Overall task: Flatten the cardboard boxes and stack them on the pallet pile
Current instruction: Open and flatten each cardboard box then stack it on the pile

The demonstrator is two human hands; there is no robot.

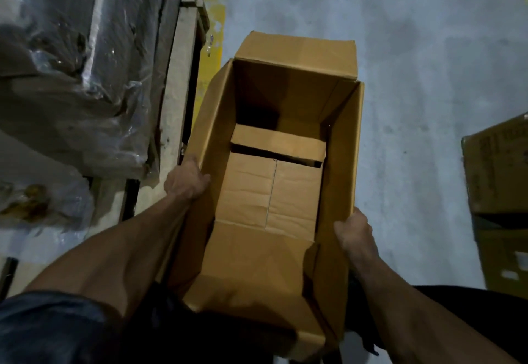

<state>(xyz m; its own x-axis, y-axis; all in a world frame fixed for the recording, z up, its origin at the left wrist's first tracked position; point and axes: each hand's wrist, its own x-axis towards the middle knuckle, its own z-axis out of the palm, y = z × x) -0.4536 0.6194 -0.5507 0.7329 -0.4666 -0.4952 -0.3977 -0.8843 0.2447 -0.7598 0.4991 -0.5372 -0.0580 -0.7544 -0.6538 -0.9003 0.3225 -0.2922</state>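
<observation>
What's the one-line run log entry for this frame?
stage: pre-flatten | open brown cardboard box: unflattened, held | left hand: grips left wall | right hand: grips right wall | second cardboard box: floor, right

box (pixel 274 186) centre | pallet (pixel 180 92) left of it | second box (pixel 497 175) right
</observation>
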